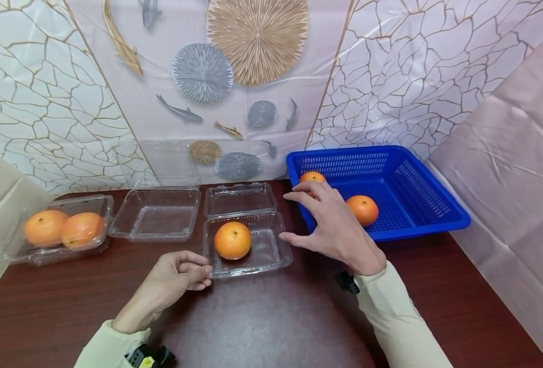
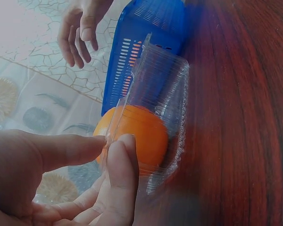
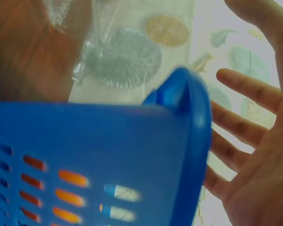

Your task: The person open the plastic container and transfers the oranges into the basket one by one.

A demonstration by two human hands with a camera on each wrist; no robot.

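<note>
Rear orange (image 1: 312,177) in blue basket (image 1: 391,191), partly behind right grip (image 1: 337,222).

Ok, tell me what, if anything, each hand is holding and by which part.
The left hand pinches the clear container with one orange by its near left corner. The right hand holds nothing.

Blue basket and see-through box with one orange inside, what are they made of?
The blue basket looks like stiff plastic, slightly shiny, with neat rows of moulded slots. The see-through box is probably thin clear plastic: it's glossy, and the orange shows through its wall in the left wrist view.
</note>
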